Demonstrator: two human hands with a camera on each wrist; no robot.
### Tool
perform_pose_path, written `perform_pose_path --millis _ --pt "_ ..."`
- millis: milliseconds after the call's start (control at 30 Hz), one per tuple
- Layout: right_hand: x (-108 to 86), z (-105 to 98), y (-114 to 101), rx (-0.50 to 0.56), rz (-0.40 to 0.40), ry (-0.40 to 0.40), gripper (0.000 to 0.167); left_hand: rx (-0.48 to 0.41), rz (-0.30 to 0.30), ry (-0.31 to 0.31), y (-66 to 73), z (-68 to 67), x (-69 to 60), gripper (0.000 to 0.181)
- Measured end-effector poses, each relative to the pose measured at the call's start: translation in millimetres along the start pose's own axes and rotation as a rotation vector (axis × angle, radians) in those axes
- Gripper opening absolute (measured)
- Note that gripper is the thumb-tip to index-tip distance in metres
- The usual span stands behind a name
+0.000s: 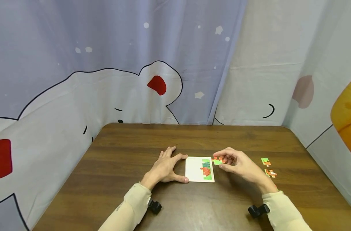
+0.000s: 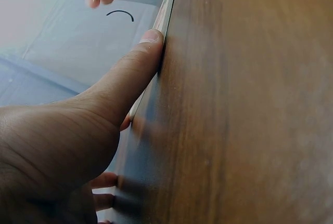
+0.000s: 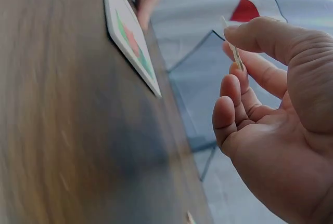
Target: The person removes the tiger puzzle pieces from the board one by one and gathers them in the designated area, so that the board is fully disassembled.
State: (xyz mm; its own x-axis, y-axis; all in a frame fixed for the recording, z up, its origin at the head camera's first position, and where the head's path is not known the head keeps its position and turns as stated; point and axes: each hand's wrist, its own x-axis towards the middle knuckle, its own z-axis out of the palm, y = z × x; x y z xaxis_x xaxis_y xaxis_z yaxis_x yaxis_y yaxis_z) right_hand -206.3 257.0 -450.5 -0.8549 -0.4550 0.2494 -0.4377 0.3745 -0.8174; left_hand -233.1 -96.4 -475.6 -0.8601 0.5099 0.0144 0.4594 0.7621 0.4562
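A square white puzzle tray [image 1: 192, 170] lies flat on the table, with joined green and orange pieces [image 1: 206, 170] along its right side. My left hand [image 1: 163, 168] touches the tray's left edge, thumb at the near corner and index finger at the far one, the other fingers spread. In the left wrist view the left thumb [image 2: 130, 70] rests against the tray's edge. My right hand [image 1: 241, 165] pinches a green and orange puzzle piece [image 1: 218, 162] beside the tray's right edge. In the right wrist view the pinched piece [image 3: 235, 52] is seen edge-on, held above the table.
More loose puzzle pieces lie to the right of my right hand, one [image 1: 266, 162] farther back and another [image 1: 270, 173] nearer; a further one is partly hidden by the right wrist. Behind the brown table [image 1: 129, 138] hangs a printed curtain [image 1: 192, 64].
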Motion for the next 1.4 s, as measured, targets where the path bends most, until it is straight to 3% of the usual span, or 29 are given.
perform_pose_path --millis 133,367,600,867,1200,1400 --pt "-14.1 -21 2 -0.044 -0.002 0.036 0.036 -0.009 0.004 0.003 -0.6 0.3 -1.3 0.095" --pt "-42.7 -55 3 -0.074 0.06 0.111 0.036 -0.011 0.012 0.002 -2.6 1.9 -2.1 0.095" --pt "-61.1 -76 4 -0.102 0.064 0.136 0.035 -0.01 0.001 0.008 -3.3 1.0 -2.3 0.095" --pt "-78.4 -81 7 -0.116 0.085 0.147 0.036 -0.006 0.004 0.006 -3.0 0.9 -1.0 0.094" --pt "-98.7 -74 21 -0.026 0.118 0.095 0.035 0.004 0.008 0.001 -2.3 1.7 1.4 0.095" --pt "-104.1 -68 30 -0.072 0.082 0.093 0.034 0.006 0.005 0.0 -1.8 2.2 1.4 0.095"
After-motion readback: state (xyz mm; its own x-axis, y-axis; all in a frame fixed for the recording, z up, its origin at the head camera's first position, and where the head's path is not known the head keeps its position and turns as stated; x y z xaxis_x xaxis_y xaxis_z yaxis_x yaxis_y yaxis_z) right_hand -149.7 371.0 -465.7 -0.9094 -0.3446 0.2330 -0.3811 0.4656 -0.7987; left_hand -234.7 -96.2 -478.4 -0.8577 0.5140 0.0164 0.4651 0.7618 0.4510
